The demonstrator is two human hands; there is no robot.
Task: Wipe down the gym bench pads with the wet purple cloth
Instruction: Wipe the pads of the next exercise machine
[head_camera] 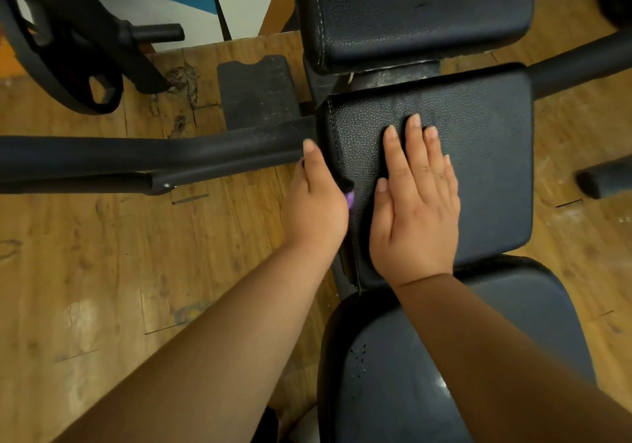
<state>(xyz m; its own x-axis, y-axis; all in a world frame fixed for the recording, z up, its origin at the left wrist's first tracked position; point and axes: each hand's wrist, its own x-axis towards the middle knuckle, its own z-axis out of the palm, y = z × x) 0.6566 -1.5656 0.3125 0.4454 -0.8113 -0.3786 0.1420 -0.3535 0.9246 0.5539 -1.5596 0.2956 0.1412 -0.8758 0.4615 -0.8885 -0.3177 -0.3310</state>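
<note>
The right hand (415, 199) lies flat, fingers straight, on the middle bench pad (485, 155), holding nothing. The left hand (314, 203) is against that pad's left side, thumb along the seam. Only a scrap of the purple cloth (349, 199) shows beneath it; its fingers are hidden, so the grip cannot be told. A padded roller bar (136, 155) juts left, just beside the thumb. A weight plate (51, 52) stands at far left on the wooden floor (102, 271).
</note>
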